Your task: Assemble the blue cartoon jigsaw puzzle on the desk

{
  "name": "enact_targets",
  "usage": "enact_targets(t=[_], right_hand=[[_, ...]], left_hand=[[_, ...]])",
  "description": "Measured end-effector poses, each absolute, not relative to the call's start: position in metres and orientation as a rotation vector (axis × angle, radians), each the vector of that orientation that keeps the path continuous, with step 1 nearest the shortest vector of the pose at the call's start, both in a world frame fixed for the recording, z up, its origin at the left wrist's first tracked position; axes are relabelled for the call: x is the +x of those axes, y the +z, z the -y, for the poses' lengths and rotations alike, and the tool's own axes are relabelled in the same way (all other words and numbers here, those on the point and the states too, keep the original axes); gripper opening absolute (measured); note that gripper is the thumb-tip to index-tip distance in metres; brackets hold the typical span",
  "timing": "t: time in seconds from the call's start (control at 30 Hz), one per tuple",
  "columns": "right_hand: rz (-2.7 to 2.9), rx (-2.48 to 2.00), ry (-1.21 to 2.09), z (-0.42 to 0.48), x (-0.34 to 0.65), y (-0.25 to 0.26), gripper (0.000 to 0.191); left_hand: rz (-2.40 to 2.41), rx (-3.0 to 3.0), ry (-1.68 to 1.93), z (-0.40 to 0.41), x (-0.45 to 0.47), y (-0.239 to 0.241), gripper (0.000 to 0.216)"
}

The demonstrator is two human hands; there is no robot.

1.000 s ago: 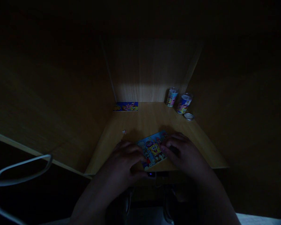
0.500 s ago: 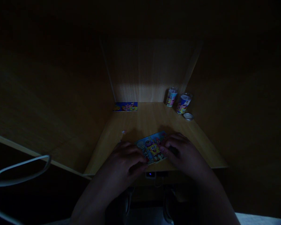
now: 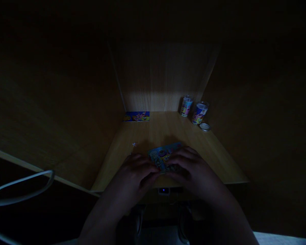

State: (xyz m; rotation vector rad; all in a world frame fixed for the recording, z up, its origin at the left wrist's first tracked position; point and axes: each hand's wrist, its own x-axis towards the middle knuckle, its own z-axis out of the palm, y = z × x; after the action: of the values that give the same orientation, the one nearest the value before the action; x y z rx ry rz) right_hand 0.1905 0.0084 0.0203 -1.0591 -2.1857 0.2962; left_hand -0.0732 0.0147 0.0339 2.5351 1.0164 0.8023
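A jigsaw puzzle (image 3: 158,154) with a bright cartoon picture lies near the front edge of the wooden surface, slightly turned. My left hand (image 3: 139,170) is at its lower left corner, thumb and fingers closed on the edge. Over its right part rests my right hand (image 3: 187,166), fingers curled and pinching near the lower middle edge; this hand hides much of the picture. A small loose piece (image 3: 134,144) lies to the left, beyond my left hand. The dim light blurs fine detail at the fingertips.
Two cartoon-printed cans, one pink and blue (image 3: 186,106) and one dark blue (image 3: 200,113), stand at the back right beside a round lid (image 3: 205,127). A blue cartoon picture (image 3: 137,116) lies at the back left. Wooden panels enclose the sides; a white cable (image 3: 22,178) loops at left.
My right hand has moved left and toward me across the puzzle, covering more of the yellow figure. My left hand stays almost where it was.
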Motion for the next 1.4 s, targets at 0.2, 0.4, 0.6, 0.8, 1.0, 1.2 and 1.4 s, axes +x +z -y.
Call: enact_targets(t=[0.2, 0.4, 0.6, 0.8, 1.0, 1.2, 1.4], right_hand=[[2.329, -1.018, 0.304, -0.009, 0.168, 0.018, 0.007], [2.218, -1.025, 0.330, -0.011, 0.167, 0.011, 0.005], [2.054, -1.055, 0.391, -0.012, 0.170, 0.011, 0.010], [1.855, -1.171, 0.460, -0.008, 0.173, 0.013, 0.010], [1.760, -1.184, 0.487, -0.008, 0.175, 0.009, 0.009], [1.822, -1.167, 0.383, -0.010, 0.173, 0.008, 0.013], [1.866, -1.140, 0.370, -0.010, 0.171, 0.006, 0.019]], left_hand=[[-1.032, 2.498, 0.829, -0.015, -0.073, 0.030, 0.007], [-1.021, 2.415, 0.938, -0.018, -0.073, 0.025, 0.008], [-1.135, 2.328, 1.026, -0.018, -0.071, 0.022, 0.008], [-1.332, 2.321, 1.118, -0.019, -0.078, 0.027, 0.014], [-1.806, 2.333, 1.220, -0.026, -0.114, 0.029, 0.019], [-2.035, 2.333, 0.928, -0.035, -0.124, 0.017, 0.021], [-1.854, 2.430, 0.958, -0.040, -0.125, 0.017, 0.018]])
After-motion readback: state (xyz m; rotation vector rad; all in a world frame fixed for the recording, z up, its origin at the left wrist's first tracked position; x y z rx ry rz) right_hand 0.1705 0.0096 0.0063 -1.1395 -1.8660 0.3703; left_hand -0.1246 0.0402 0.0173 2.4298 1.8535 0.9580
